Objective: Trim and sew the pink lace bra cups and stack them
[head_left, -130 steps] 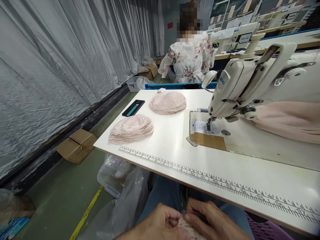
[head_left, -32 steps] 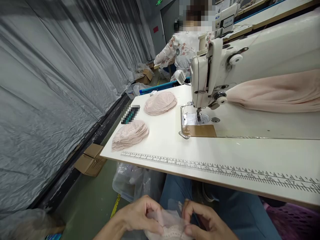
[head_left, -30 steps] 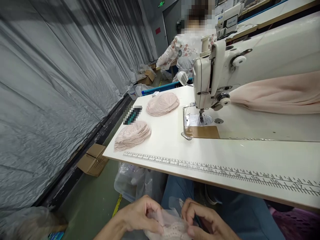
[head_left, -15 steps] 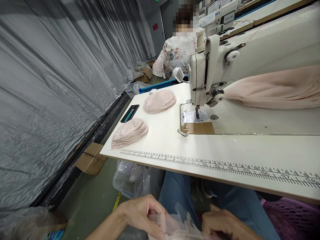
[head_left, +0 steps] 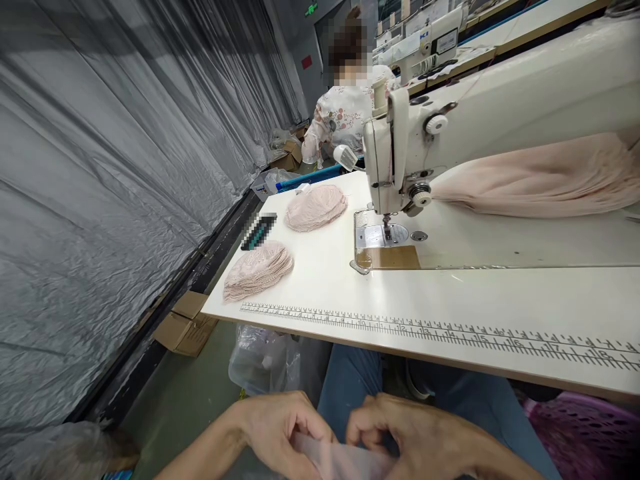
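Note:
Low in the view, over my lap, my left hand (head_left: 287, 430) is closed on a piece of sheer pale pink fabric (head_left: 345, 460). My right hand (head_left: 400, 433) is at the fabric's other side, fingers curled in and closed on it; the fingertips are partly hidden. Most of the fabric runs out of the picture at the bottom. Beyond my hands is the table with a sewing machine (head_left: 395, 160), its needle and presser foot over a metal plate. Two stacks of pink lace pieces, a near stack (head_left: 259, 270) and a far stack (head_left: 316, 207), lie on the left.
A phone (head_left: 259, 231) rests by the lace stacks. Long pink fabric (head_left: 540, 177) lies behind the machine arm. A ruler scale (head_left: 425, 332) runs along the table's front edge. Around it are a cardboard box (head_left: 185, 323), a purple basket (head_left: 585, 427) and a seated person (head_left: 340, 113) ahead.
My right hand has moved left and up, closer to my left hand, and now grips the fabric. The view has shifted slightly. The stacks stay in place on the table.

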A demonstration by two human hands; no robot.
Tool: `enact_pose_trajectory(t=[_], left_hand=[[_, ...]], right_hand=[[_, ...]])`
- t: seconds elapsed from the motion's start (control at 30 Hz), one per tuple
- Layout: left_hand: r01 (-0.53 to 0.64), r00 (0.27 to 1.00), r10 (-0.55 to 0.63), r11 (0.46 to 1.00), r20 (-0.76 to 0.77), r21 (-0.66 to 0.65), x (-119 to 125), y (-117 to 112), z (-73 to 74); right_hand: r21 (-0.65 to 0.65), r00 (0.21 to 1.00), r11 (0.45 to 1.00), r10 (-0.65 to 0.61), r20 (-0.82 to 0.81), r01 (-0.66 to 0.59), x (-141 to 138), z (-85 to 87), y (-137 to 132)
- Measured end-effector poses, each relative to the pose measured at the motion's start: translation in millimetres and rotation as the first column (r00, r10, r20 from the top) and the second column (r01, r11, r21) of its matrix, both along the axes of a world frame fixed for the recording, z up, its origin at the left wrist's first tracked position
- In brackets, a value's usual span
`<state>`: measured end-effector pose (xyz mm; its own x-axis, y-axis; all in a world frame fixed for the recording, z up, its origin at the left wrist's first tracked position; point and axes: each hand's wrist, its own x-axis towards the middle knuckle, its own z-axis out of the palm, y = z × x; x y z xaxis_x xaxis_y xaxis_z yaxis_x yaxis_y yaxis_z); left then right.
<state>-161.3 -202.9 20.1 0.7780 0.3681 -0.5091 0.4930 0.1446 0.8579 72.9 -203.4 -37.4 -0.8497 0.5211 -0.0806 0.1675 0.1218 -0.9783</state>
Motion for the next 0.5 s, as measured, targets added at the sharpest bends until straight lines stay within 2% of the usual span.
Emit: enact_pose_trajectory(t=[0.17, 0.3, 0.5], left_hand=[[-0.094, 0.994, 0.094, 0.996, -0.053, 0.006, 1, -3, -0.4], [-0.205, 0.971, 0.201, 0.979, -0.127, -0.016, 7, -4, -2.4], [-0.296, 0.949, 0.287, 0.954, -0.126, -0.054, 9, -6, -0.8]], right_hand=[[-0.037, 0.988, 0.999, -0.031, -0.150, 0.026, 11, -9.1, -9], [-0.078, 0.993, 0.995, -0.074, -0.091, 0.067, 19, -8.9, -13], [-0.044, 0.981, 0.980, -0.194, -0.029, 0.193, 18, -4.3, -18]])
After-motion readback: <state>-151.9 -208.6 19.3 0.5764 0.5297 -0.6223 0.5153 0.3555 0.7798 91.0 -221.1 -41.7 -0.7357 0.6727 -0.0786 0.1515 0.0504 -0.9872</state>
